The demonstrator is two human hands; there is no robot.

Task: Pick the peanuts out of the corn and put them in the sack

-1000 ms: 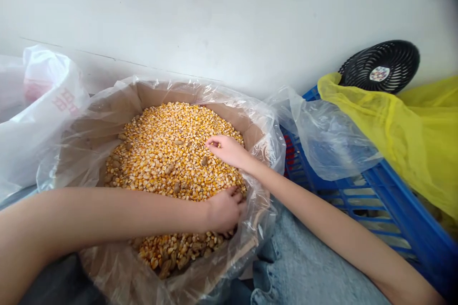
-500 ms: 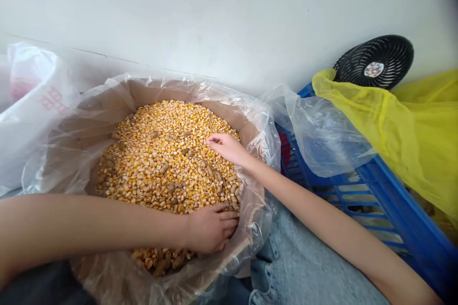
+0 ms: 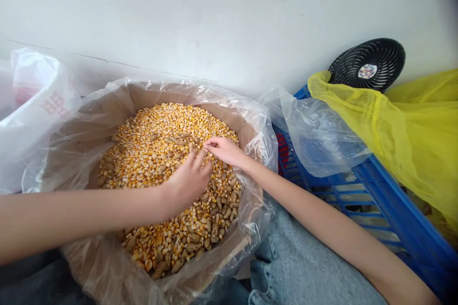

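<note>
Loose yellow corn kernels (image 3: 143, 167) fill a cardboard box lined with a clear plastic bag (image 3: 257, 152). Unshelled peanuts (image 3: 218, 219) lie thickest along the near right side, and a few more are scattered over the corn. Above the middle of the corn, my left hand (image 3: 189, 178) has its fingers spread, slightly blurred, with nothing visible in them. Just beyond its fingertips is my right hand (image 3: 227, 150), thumb and fingers pinched together low over the kernels. Whatever that pinch holds, if anything, is too small to make out.
A blue plastic crate (image 3: 379, 190) stands to the right, partly covered by clear plastic and yellow mesh (image 3: 422, 138). Behind it a black fan-like round grille (image 3: 384, 64) leans by the white wall (image 3: 214, 19). A white plastic bag (image 3: 39, 114) is at the left.
My left hand has lifted from the near right peanuts and moved up and left to the middle, uncovering them. My right hand stays almost in place, still pinched.
</note>
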